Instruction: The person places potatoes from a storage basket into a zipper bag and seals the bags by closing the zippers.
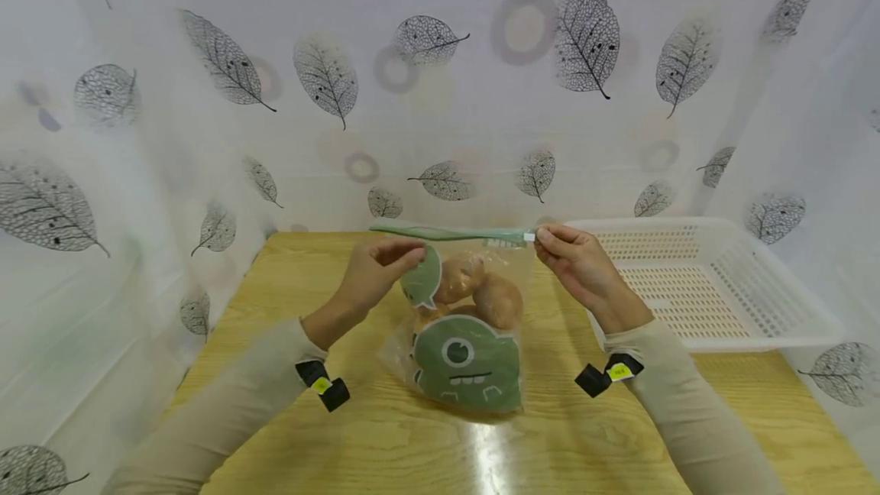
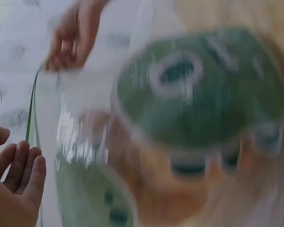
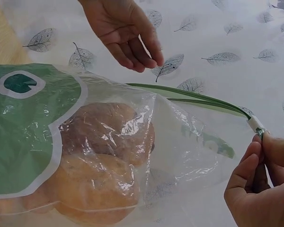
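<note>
A clear zip bag [image 1: 467, 369] with green monster prints stands on the wooden table, holding several round brown things like potatoes [image 1: 498, 300]. Its green zip strip [image 1: 454, 234] runs along the top, and a white slider [image 3: 256, 124] sits at the right end. My right hand [image 1: 580, 266] pinches that top corner by the slider between thumb and fingers. Near the upper left of the bag is my left hand [image 1: 371, 270], its fingers loosely bent with nothing held. In the right wrist view the two zip edges stand apart along part of the opening.
A white plastic basket [image 1: 770, 338] with slotted sides stands at the right of the table [image 1: 289, 434], behind my right forearm. A pale curtain [image 1: 440, 113] printed with leaves hangs at the back and both sides.
</note>
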Motion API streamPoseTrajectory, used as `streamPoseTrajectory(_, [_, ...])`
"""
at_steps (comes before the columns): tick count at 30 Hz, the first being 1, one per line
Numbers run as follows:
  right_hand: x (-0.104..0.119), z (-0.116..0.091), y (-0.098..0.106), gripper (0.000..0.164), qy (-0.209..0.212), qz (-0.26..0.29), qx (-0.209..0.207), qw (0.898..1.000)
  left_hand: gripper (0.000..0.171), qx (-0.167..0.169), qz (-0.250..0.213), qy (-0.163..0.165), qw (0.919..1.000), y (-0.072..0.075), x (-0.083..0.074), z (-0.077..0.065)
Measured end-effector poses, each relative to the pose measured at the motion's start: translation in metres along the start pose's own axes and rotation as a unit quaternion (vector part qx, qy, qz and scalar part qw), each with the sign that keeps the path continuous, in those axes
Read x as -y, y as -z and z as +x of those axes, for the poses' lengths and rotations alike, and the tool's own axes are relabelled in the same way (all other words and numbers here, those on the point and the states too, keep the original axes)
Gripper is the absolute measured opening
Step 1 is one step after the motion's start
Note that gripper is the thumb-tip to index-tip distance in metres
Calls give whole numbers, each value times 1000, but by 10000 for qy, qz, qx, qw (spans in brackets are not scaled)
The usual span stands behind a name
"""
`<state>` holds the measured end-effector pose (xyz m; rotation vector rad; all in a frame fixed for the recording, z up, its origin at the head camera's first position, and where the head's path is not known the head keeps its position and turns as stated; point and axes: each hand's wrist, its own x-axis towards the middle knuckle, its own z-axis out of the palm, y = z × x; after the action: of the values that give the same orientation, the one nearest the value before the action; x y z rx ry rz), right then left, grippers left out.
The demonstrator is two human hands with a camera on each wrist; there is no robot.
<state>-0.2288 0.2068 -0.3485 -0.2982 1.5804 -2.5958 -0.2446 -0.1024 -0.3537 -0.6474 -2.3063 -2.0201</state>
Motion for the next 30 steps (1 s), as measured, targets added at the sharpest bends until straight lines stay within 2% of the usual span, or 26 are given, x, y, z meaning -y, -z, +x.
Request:
streamPoseTrajectory(1, [0, 0, -1, 25, -1, -3, 5, 10000, 28, 158, -318, 203, 9992, -9, -2, -1])
streamPoseTrajectory(3, [1, 0, -2, 23, 0, -6, -3, 10000, 29, 411, -1050, 631, 9916, -27, -5, -1])
streamPoseTrajectory(6, [2, 0, -4, 23, -4, -27, -20, 10000, 32, 604, -2042, 1224, 9694, -51, -8, 0])
streamPoseTrajectory(9, [1, 0, -5, 24, -17, -36, -21, 10000, 33, 673, -2543, 1640, 9507, -70, -8, 4])
streamPoseTrajectory(10, [1, 0, -5, 25, -22, -37, -34, 10000, 33, 697, -2623, 1701, 9473, -76, -8, 5])
streamPoseTrajectory(13, [1, 0, -6, 25, -47, 33, -31, 10000, 34, 783, -2696, 1742, 9438, -90, -8, 10])
streamPoseTrajectory(18, [-1, 0, -5, 27, -86, 227, -3, 9997, 34, 807, -2943, 1859, 9340, -106, -12, 18])
streamPoseTrajectory(25, [-1, 0, -3, 26, -202, 364, 145, 9990, 32, 565, -3055, 2040, 9283, -118, -21, 27])
streamPoseTrajectory(30, [0, 0, -1, 26, -444, 435, 215, 9978, 33, 461, -3254, 2067, 9216, -122, -22, 32])
